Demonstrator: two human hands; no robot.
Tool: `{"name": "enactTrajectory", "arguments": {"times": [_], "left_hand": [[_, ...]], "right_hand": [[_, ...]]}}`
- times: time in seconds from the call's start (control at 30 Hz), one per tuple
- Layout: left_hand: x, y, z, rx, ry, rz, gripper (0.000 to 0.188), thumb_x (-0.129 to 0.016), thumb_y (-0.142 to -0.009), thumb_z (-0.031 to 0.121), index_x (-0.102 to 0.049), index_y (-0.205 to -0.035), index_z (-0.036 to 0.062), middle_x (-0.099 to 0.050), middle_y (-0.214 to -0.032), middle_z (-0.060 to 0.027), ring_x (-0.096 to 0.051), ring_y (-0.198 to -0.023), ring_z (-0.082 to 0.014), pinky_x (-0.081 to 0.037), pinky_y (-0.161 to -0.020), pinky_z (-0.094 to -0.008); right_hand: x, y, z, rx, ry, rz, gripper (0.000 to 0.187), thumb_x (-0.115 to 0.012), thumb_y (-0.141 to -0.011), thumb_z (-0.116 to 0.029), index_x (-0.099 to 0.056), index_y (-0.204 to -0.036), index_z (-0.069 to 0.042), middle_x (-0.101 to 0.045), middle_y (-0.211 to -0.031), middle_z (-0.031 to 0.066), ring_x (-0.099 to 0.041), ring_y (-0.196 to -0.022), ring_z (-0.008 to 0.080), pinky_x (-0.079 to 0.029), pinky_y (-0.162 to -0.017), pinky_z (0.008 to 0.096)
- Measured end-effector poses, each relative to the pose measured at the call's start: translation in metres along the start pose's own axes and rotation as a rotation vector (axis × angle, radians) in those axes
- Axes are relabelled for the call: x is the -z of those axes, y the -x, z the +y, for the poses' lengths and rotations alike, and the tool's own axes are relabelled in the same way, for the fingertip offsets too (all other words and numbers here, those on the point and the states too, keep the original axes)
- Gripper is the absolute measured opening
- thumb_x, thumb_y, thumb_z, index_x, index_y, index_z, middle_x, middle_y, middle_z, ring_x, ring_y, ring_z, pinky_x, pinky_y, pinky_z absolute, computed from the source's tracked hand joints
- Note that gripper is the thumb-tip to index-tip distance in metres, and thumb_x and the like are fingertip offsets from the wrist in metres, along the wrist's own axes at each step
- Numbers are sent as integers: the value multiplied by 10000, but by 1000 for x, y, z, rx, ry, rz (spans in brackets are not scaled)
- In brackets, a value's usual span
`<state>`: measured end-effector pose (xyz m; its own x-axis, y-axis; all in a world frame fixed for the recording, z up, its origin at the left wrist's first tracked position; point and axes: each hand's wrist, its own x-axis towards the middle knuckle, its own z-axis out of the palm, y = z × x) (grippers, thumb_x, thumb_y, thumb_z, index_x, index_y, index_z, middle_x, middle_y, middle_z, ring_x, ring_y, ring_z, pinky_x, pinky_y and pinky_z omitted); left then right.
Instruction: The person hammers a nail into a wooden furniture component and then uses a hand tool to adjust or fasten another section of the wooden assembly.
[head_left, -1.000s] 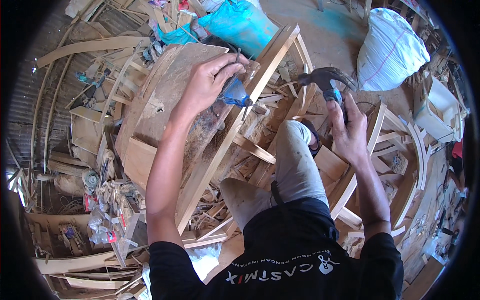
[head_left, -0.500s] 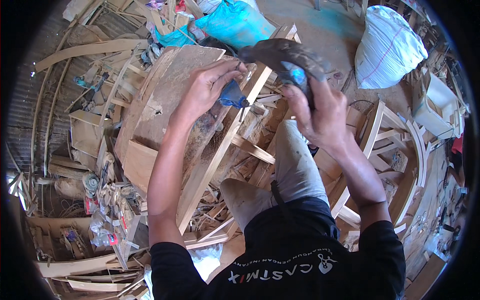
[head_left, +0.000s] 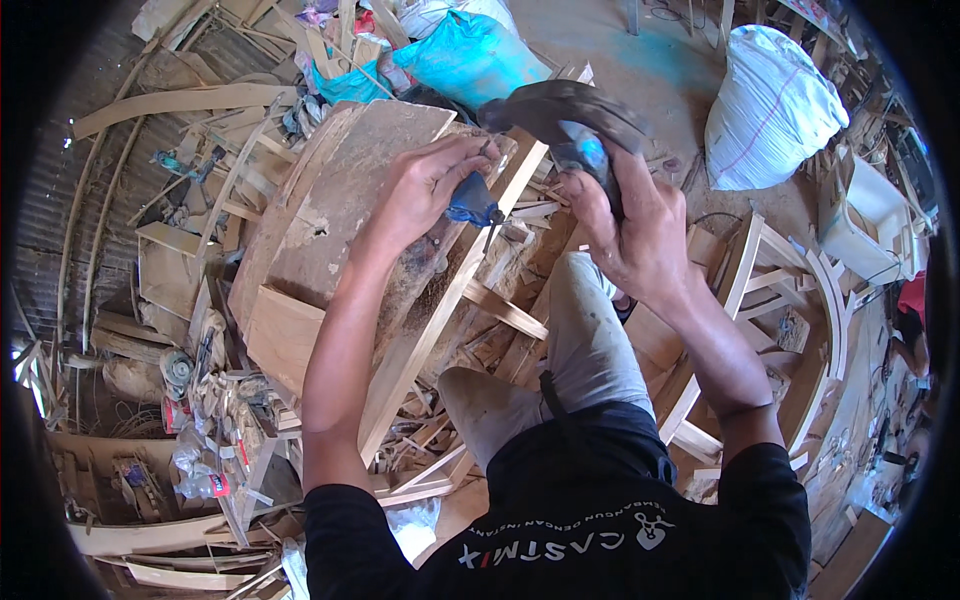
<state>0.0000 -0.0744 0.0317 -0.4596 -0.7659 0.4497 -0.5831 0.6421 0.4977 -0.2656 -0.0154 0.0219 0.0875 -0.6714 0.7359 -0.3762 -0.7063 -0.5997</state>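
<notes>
My right hand [head_left: 640, 225] is closed round the grip of a hammer [head_left: 560, 112], its dark curved head blurred by motion. One end of that head is close to the fingertips of my left hand [head_left: 425, 190]. Those fingers are pinched together over the wooden strip, and what they hold is too small to make out. Just below them is a blue, plastic-like piece [head_left: 472, 200] with a dark tip; whether my left hand grips it is unclear. A long pale wooden strip [head_left: 420, 350] runs beneath, beside a broad worn board [head_left: 330, 190].
Wood offcuts and shavings lie around my legs. A turquoise sack [head_left: 470, 60] sits beyond the board, and a white sack [head_left: 770, 110] stands far right beside a white bin [head_left: 870, 215]. A curved wooden frame [head_left: 800, 300] is at my right.
The view has shifted slightly, so the surroundings sit a little lower. My left hand keeps its pinch beside the strip, and the hammer stays in my right hand near those fingertips.
</notes>
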Motion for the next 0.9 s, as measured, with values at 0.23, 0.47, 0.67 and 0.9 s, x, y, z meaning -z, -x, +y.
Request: {"name": "enactTrajectory", "arguments": {"times": [0.23,0.47,0.67,0.9], "left_hand": [[0,-1,3,2,56,3,198,-644,-1024,18,-740,-1191,-28,-780,-1080,-160,-781,-1003,-275,-601,-857,-373],[-3,-1,-2,4,91,12,212,-659,-1024,51,-735,-1205,-28,-783,-1058,-141,-772,-964,-244,-598,-851,-360],[6,8,-16,168,176,195,250,-668,-1037,90,-739,-1258,-3,-784,-1003,-170,-771,-899,-212,-593,-789,-356],[87,111,-92,619,-655,77,311,-670,-1046,156,-708,-1331,36,-763,-1069,-241,-766,-973,-252,-585,-866,-363]], "right_hand": [[2,-2,2,20,13,-24,344,-702,-1040,-262,-557,-1200,6,-679,-702,242,-725,-653,431,-550,-542,487],[6,-7,6,23,52,-117,316,-686,-1050,-243,-566,-1193,11,-656,-662,228,-714,-624,419,-534,-535,492],[22,0,6,-178,-93,-196,302,-647,-1082,-284,-595,-1035,10,-631,-660,185,-701,-588,340,-529,-574,437],[-8,92,38,-581,-562,-397,330,-676,-1064,-340,-576,-1138,-34,-629,-780,108,-634,-667,185,-520,-643,358]]}}
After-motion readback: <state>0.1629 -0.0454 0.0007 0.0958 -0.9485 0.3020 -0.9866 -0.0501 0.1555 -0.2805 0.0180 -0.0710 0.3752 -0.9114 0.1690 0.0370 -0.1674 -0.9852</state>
